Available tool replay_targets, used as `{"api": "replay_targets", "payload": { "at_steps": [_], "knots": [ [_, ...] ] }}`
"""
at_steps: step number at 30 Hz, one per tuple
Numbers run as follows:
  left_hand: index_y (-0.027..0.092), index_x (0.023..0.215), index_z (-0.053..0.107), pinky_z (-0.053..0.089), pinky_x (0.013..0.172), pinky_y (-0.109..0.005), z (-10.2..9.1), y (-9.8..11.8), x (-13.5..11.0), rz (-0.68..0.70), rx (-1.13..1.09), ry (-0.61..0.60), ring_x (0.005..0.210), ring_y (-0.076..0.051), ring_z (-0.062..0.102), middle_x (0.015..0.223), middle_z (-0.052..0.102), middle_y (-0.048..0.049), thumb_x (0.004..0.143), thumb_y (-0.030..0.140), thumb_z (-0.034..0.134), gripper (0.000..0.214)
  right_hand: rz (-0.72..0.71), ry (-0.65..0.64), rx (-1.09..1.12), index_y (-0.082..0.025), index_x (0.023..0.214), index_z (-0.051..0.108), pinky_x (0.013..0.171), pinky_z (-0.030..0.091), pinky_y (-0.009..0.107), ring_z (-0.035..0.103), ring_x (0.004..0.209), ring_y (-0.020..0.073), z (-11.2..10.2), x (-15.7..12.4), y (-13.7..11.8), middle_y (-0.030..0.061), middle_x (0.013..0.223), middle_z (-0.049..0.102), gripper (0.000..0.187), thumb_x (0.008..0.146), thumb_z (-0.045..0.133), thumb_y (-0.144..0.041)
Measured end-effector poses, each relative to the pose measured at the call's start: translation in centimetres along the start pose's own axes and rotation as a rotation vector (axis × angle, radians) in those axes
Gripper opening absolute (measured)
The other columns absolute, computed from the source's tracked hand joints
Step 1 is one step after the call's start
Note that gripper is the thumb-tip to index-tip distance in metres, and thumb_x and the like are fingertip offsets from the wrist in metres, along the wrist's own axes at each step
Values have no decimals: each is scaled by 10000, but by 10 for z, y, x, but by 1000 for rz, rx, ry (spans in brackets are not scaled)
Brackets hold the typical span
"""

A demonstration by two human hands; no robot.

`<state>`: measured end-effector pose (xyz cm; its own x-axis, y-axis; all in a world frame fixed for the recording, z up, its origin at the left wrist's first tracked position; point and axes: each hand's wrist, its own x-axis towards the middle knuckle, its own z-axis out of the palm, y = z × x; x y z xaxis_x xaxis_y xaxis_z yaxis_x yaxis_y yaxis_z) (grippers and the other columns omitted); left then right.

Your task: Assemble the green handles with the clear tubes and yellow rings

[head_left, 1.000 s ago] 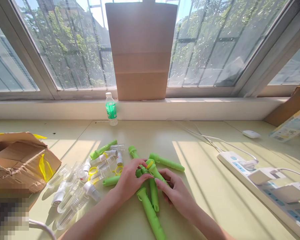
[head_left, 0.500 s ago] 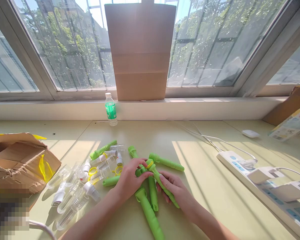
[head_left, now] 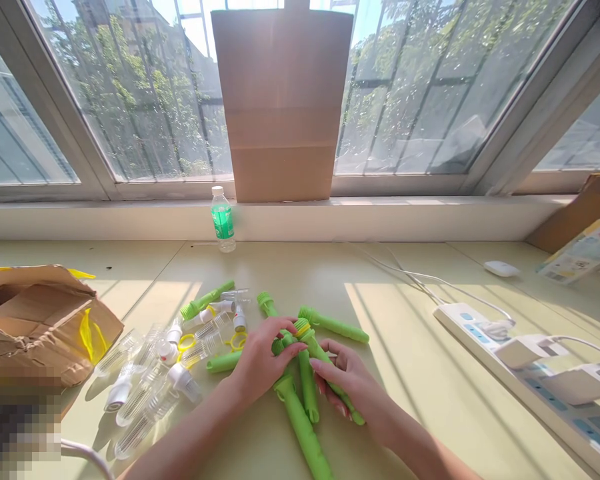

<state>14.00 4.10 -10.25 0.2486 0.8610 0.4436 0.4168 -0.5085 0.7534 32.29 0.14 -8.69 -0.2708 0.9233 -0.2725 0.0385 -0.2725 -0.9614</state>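
A green ribbed plastic tube [head_left: 323,356] with a threaded end lies slanted between my hands, and a yellow ring [head_left: 305,329] sits around that end. My right hand [head_left: 356,383] is closed around the tube's body. At the threaded end, the thumb and fingers of my left hand [head_left: 261,352] close in on the ring; part of the grip is hidden. Several more green tubes lie around and under my hands, such as one to the right [head_left: 341,325] and one nearest me [head_left: 303,423].
Left of my hands are clear plastic tubes [head_left: 143,393], white caps [head_left: 116,395] and loose yellow rings [head_left: 186,343]. A torn cardboard box [head_left: 55,333] stands at far left. A bottle [head_left: 223,223] is by the window. At right lies a power strip [head_left: 460,327] with chargers and cables.
My right hand and the lower end of the held tube have shifted slightly toward me. My left hand stays at the ringed end.
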Motion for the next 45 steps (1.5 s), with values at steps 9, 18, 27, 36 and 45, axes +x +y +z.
{"api": "replay_targets", "payload": {
  "at_steps": [9, 18, 27, 36, 45],
  "knots": [
    [238, 887, 595, 548, 793, -318, -2, 2, 0, -16, 13, 2, 876, -169, 677, 1113, 719, -4, 827, 281, 711, 138, -81, -117, 113, -155, 831, 613, 419, 370, 176, 497, 498, 64, 2, -2, -1, 2, 762, 604, 363, 914, 568, -506],
    [236, 888, 584, 551, 803, -320, 0, 2, -1, 14, -16, -24, 951, -183, 680, 1110, 720, -16, 819, 284, 713, 154, 23, -43, 22, -199, 953, 551, 313, 247, 149, 374, 347, 49, 0, -2, 2, -73, 532, 533, 298, 900, 578, -491],
    [231, 900, 588, 553, 819, -350, -1, 2, 0, -23, -4, -35, 908, -186, 683, 1125, 715, -26, 822, 289, 708, 154, -36, -11, 83, -202, 934, 559, 321, 319, 179, 472, 380, 60, 1, 0, 4, -26, 757, 632, 371, 811, 667, -535],
    [229, 896, 584, 543, 828, -359, -3, 4, 1, -12, -32, -56, 1011, -211, 663, 1137, 710, -48, 837, 309, 694, 148, -36, -137, 224, -168, 838, 606, 439, 367, 188, 481, 498, 68, 0, -3, -4, -2, 747, 598, 331, 875, 611, -497],
    [237, 906, 610, 540, 873, -363, -1, 0, -1, -34, -3, -81, 922, -197, 679, 1127, 715, -9, 729, 224, 797, 258, 87, -70, 121, -216, 974, 530, 331, 225, 159, 361, 361, 39, -1, -4, -2, -31, 663, 644, 311, 835, 646, -469]
  ]
}}
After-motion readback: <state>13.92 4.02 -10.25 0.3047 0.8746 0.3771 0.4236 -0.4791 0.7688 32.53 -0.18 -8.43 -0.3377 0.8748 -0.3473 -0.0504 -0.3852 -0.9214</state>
